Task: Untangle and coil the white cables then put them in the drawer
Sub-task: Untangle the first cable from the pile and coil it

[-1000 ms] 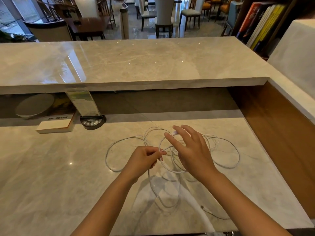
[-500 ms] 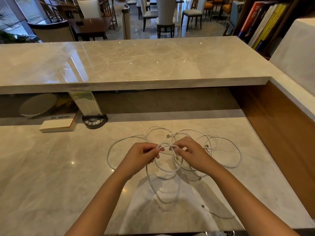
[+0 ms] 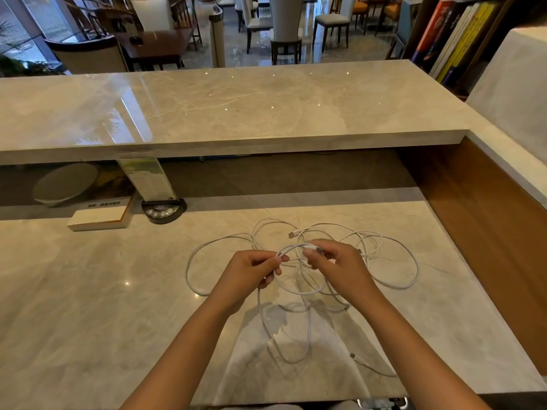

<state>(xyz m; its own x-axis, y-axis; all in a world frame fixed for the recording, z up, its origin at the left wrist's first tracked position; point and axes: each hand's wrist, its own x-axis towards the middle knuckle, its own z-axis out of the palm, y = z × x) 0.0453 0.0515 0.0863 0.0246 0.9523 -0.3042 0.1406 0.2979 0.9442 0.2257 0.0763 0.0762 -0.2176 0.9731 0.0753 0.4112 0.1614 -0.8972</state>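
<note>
The white cables (image 3: pixel 299 261) lie in a loose, messy heap on the lower marble desk (image 3: pixel 88 306). The heap sits in the middle of the desk, a bit nearer the brown wood wall (image 3: pixel 488 232) than the far left side.

The left hand (image 3: pixel 251 275) is curled and pinches one cable between thumb and finger. The right hand (image 3: pixel 337 264) is curled too and pinches a white plug end (image 3: pixel 310 247) of the same cable. A short arch of cable runs between the two hands, lifted just above the heap. The two hands are close but not touching.

One big loop lies flat to the left of the heap. Another big loop reaches out toward the wood wall but stops short of it. One long loop hangs back toward the near edge of the desk, and a thin end with a small plug (image 3: pixel 352 355) lies near that edge. Another plug (image 3: pixel 293 234) lies just behind the heap.

Left of the heap is a wide bare stretch of desk. Behind the heap, well apart, sit a black button stand (image 3: pixel 163 210) and a white box (image 3: pixel 99 217), under the edge of the high marble counter (image 3: pixel 236 108).
</note>
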